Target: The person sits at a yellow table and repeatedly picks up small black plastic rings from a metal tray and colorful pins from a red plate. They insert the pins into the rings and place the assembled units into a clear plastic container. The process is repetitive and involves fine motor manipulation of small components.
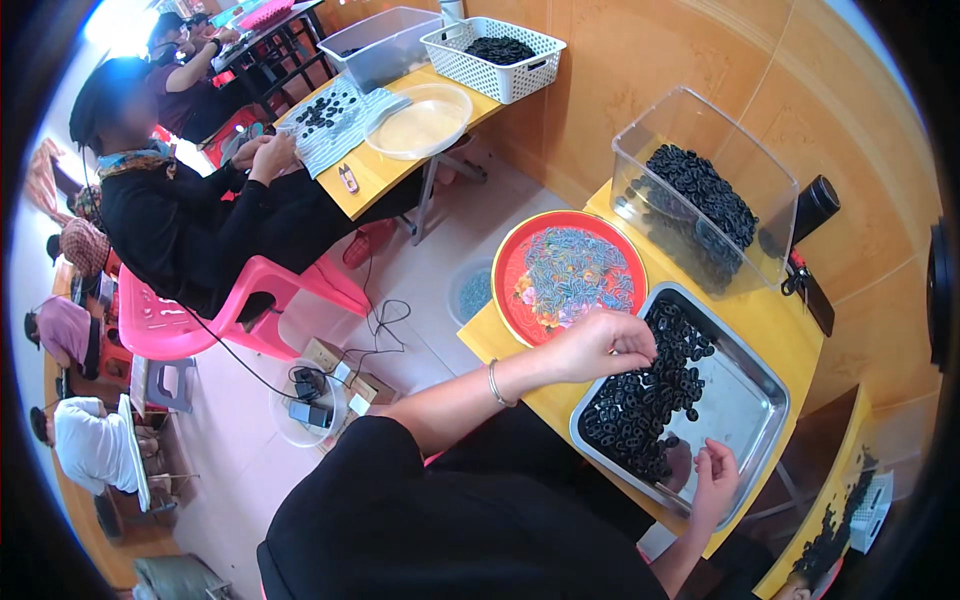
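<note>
1. Left hand: fingertips nearly pinched above black pieces; any hold, cannot tell.
2. Right hand: loosely curled at the metal tray's near-right side; hold unclear.
3. Pieces heap left; picking from loose edges should help.

There is one metal tray, one round red tray, two clear rectangular bins and two white baskets.
</note>
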Available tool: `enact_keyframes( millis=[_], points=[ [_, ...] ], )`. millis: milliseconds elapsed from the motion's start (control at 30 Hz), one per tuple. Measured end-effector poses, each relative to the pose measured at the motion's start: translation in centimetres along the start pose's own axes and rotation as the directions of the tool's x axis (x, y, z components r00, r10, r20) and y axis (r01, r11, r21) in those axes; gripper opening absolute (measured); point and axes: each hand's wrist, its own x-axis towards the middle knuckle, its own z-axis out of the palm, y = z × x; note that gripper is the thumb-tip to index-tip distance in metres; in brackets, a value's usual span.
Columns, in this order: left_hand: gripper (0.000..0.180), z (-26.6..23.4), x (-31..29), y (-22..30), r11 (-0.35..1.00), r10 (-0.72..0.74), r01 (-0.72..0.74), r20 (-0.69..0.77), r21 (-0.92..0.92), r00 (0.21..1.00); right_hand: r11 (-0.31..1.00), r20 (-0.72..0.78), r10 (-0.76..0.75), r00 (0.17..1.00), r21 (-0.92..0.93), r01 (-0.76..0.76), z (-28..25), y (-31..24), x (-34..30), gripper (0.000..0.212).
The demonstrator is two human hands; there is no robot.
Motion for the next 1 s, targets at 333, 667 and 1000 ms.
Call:
enact_keyframes(
  millis=[333,667,1000],
  points=[
    [0.010,4.7,-0.2,-1.0,0.836,-0.261,0.240,0.027,-0.493,0.965,0.904,0.160,-0.048,0.986,-0.414,0.111,-0.4,0.4,-0.5,0.021],
    [0.017,5.4,-1.4,-1.1,0.819,-0.363,0.327,0.015,-0.471,0.932,0.945,0.269,0.056,0.961,-0.326,0.036,-2.7,-0.7,-0.6,0.015],
    [0.019,6.6,-1.8,-1.1,0.767,-0.381,0.363,0.079,-0.529,0.921,0.882,0.324,-0.036,0.945,-0.435,0.182,0.4,-0.9,-0.2,0.014]
  ],
)
